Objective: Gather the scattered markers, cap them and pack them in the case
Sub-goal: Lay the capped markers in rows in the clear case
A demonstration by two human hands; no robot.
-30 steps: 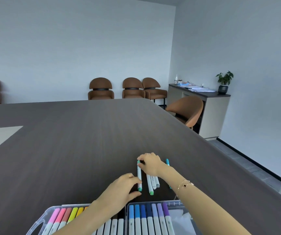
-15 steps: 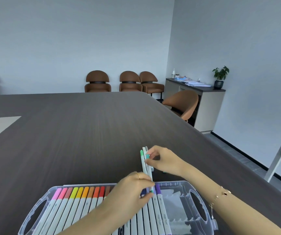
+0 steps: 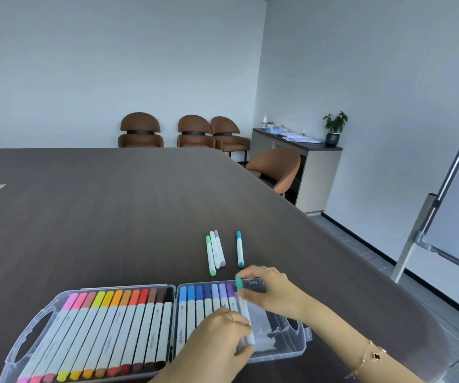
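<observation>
An open clear plastic case (image 3: 43, 319) lies at the near table edge, its left half full of pink-to-black markers, its right half holding several blue and purple ones. Both hands hold a teal-capped white marker (image 3: 243, 310) over the right half, just beside the purple markers. My right hand (image 3: 271, 291) pinches its far teal end; my left hand (image 3: 220, 344) grips its near end. Beyond the case lie three markers side by side, green, white and grey (image 3: 215, 252), and a separate teal marker (image 3: 239, 249).
The dark wooden table (image 3: 98, 217) stretches far ahead and left. Its right edge runs diagonally near my right arm. Brown chairs (image 3: 195, 131), a cabinet with a plant (image 3: 305, 161) and a whiteboard stand (image 3: 430, 230) are off the table.
Both hands lifted one teal-capped marker from the group on the table and brought it back over the case's right half. The view tilted down, showing more of the case.
</observation>
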